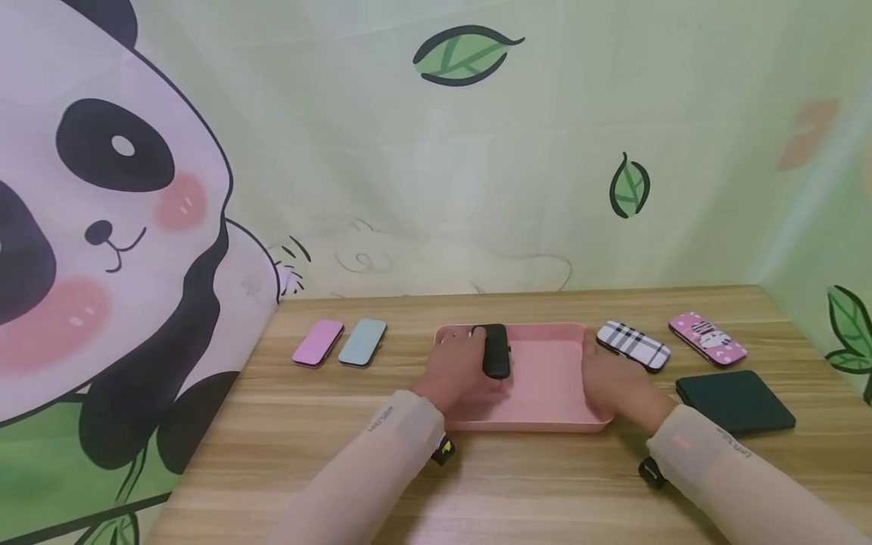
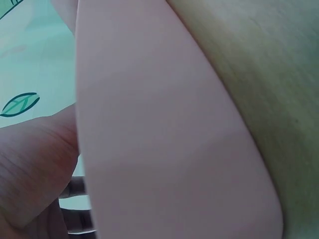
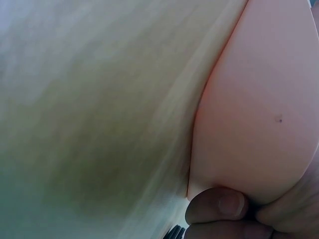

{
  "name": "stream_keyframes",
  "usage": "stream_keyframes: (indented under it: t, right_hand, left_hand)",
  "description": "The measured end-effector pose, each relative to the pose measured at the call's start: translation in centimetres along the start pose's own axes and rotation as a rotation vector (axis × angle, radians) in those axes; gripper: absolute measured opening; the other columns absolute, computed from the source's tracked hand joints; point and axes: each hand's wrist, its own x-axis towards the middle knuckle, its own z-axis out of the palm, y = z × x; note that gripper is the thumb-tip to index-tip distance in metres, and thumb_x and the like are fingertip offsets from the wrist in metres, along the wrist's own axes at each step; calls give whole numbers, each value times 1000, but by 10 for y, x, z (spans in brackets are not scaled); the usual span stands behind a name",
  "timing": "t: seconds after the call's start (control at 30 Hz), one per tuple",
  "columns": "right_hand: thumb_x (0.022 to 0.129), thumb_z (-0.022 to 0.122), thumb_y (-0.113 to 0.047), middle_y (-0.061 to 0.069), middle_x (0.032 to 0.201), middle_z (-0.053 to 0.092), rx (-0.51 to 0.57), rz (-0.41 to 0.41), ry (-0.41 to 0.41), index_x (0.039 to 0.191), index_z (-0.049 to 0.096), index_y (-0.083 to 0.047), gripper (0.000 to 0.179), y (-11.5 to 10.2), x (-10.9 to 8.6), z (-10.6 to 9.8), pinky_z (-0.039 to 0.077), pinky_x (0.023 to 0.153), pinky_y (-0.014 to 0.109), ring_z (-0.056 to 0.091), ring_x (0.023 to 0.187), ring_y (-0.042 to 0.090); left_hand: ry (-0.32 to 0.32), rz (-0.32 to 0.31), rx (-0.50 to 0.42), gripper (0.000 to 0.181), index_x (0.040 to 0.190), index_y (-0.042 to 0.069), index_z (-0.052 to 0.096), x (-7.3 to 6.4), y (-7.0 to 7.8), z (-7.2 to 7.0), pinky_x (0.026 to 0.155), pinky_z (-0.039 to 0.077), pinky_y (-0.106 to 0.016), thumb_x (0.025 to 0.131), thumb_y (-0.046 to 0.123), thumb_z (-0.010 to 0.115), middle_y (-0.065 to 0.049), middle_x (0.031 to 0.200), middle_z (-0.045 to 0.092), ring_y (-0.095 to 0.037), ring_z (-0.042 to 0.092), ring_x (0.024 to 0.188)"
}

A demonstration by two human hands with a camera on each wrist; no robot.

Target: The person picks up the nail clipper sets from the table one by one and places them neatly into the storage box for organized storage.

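A shallow pink tray lies on the table in front of me. My left hand reaches over its left part and holds a small black case with rounded corners. In the left wrist view, the tray's front wall hides most of that hand, so the fingertips are out of sight. At the tray's right end, my right hand grips the side wall. The right wrist view shows its curled fingers against the outside of the tray's wall.
Left of the tray lie a pink case and a light blue case. To the right are a plaid case, a pink patterned case and a dark green flat case. A printed cloth hangs behind the wooden table.
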Motion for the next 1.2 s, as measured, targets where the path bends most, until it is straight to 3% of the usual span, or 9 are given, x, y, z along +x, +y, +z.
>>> stream_keyframes:
  t: [0.3,0.57,0.77,0.93,1.2]
  right_hand:
    - [90,47,-4,6,59,51,5,-4,5,153,-6,13,84,1,1,3,28,40,27,39,44,16]
    - [90,47,-3,6,59,51,-2,-20,10,153,-6,14,85,-2,-2,1,29,40,27,41,44,16]
    - [90,48,-4,5,57,51,-10,-10,7,153,-6,14,85,-2,-5,-4,28,40,27,40,44,16]
    - [91,47,-5,4,57,51,3,-10,3,153,-7,14,84,-2,-4,-3,27,40,26,39,44,15]
    - [89,48,-3,7,59,52,-20,-16,6,153,-7,14,86,-3,-3,-3,31,40,28,44,45,18]
  left_hand:
    - [6,-9,-55,99,149,14,43,-4,-6,1,105,44,-43,74,71,72,-11,142,49,-32,41,133]
    - [39,-30,-103,91,143,16,49,0,-21,-3,85,51,-37,78,78,62,-8,126,55,-22,49,103]
    - [68,-43,-74,85,144,16,51,2,-34,-7,93,51,-41,85,77,53,-10,131,56,-27,53,111]
    - [82,-96,-103,80,146,15,48,2,-46,-8,99,48,-43,90,72,50,-12,137,54,-30,52,120]
    - [130,-140,-92,65,143,12,51,0,-68,-10,102,45,-49,98,59,45,-13,140,54,-35,52,123]
